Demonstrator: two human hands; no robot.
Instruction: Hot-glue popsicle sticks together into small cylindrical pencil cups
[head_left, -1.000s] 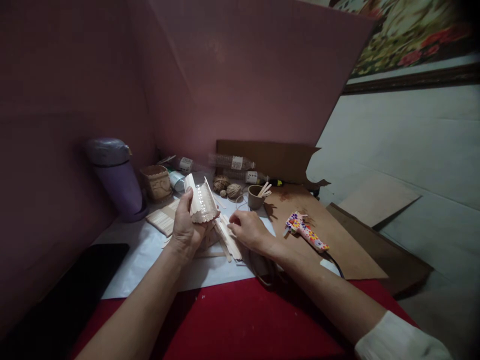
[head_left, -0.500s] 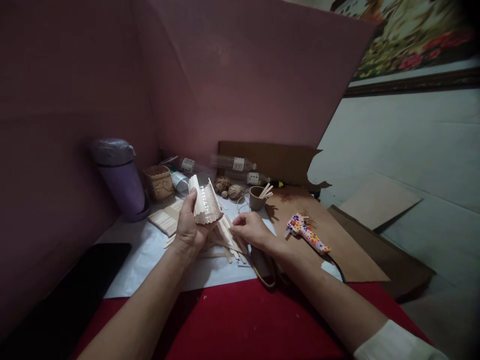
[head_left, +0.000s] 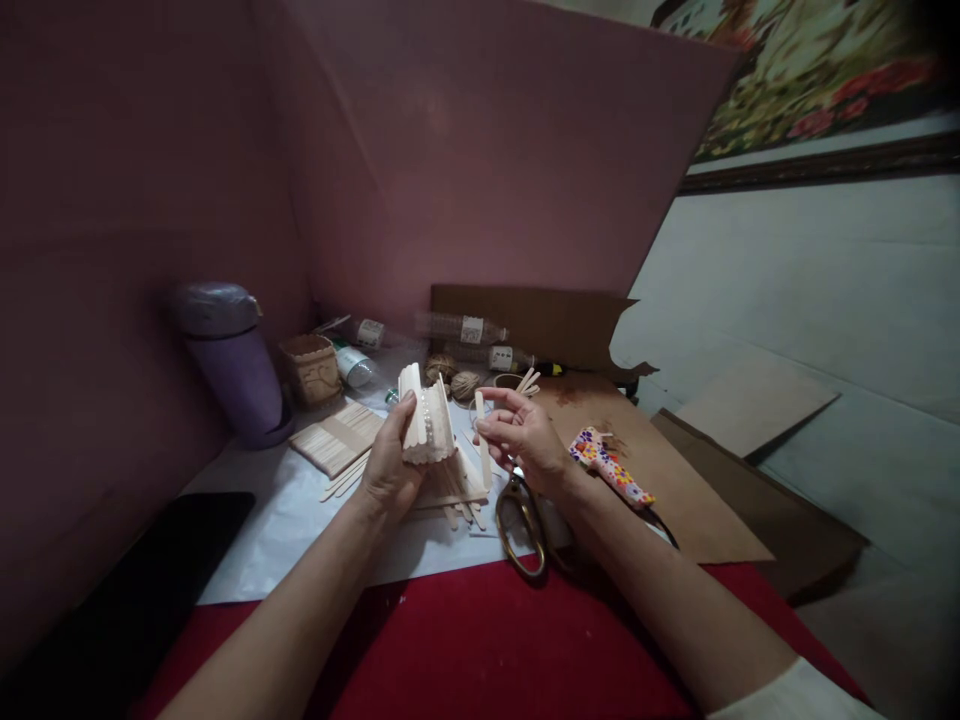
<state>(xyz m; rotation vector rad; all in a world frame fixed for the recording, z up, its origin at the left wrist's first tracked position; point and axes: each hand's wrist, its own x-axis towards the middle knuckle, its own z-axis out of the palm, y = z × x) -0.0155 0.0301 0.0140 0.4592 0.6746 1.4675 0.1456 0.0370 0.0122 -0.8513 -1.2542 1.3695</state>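
My left hand [head_left: 388,470] grips a small curved holder made of pale craft sticks [head_left: 424,427], held upright above the white paper sheet [head_left: 300,520]. My right hand [head_left: 523,436] pinches a single craft stick [head_left: 483,440] beside that holder, a short gap from it. Under both hands lies a loose pile of craft sticks [head_left: 457,492]. Scissors with brass handles [head_left: 519,520] lie just below my right wrist.
A patterned glue gun [head_left: 609,466] rests on brown cardboard [head_left: 660,480] at the right. A purple flask [head_left: 229,360], woven basket [head_left: 311,367], twine balls [head_left: 465,382], plastic bottles [head_left: 469,329] and a stick bundle [head_left: 337,438] stand behind. A black phone [head_left: 142,590] lies at the left.
My right hand has lifted off the stick pile with one stick and risen toward the holder. My left hand has shifted the holder slightly right. The scissors are now uncovered.
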